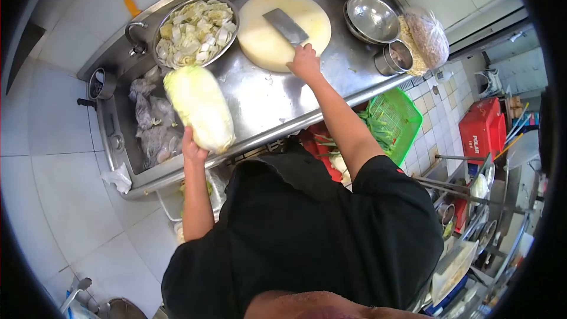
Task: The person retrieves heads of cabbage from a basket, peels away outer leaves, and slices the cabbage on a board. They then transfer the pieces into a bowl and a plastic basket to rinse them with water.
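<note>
A whole napa cabbage (199,108), pale yellow-green, is held up by my left hand (194,149) at its lower left side, over the sink's right edge. My right hand (305,62) is closed around the handle of a cleaver (284,26), whose broad blade lies flat over the round, thick cutting board (254,44). Just left of the board stands a large metal bowl (237,23) filled with chopped cabbage (198,31). The cabbage's top end overlaps the bowl's lower rim in this view.
The sink (127,136) at left holds plastic bags (156,118), below a tap (137,47). Metal bowls (372,18), a small pot (387,62) and a bag of noodle-like food (428,38) stand at the counter's right end. A green basket (407,119) sits below.
</note>
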A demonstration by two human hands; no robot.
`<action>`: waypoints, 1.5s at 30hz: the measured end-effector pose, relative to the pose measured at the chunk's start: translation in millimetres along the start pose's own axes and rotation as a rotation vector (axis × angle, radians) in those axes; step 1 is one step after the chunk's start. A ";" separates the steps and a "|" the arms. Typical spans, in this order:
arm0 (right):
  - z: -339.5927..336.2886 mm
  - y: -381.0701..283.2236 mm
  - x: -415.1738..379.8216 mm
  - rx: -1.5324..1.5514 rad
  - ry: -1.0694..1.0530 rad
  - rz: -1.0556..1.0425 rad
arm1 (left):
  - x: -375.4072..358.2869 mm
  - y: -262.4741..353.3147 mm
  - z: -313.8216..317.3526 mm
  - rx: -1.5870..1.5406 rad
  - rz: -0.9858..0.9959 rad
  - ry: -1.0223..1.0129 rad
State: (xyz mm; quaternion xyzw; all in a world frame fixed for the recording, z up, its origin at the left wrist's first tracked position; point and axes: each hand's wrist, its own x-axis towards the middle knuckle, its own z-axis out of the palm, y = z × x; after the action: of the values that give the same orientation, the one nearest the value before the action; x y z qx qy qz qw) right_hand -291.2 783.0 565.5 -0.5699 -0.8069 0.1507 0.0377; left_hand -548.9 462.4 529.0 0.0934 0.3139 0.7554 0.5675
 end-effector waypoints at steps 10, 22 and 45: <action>-27.2 81.8 17.3 0.746 -0.033 0.099 | 185.6 -20.4 234.2 1.531 0.181 -0.148; -25.7 113.4 -27.6 1.515 -0.091 0.348 | 343.4 -67.0 234.4 1.753 0.017 -0.425; -26.3 153.4 -73.5 1.476 -0.178 0.443 | 296.7 -119.5 252.8 2.059 -0.306 -0.431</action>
State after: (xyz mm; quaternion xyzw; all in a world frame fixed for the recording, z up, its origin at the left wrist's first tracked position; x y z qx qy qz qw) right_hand -120.2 766.6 554.7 -0.5308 -0.3649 0.6986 0.3115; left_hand -428.1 846.3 594.3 0.6198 0.7033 0.0138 0.3477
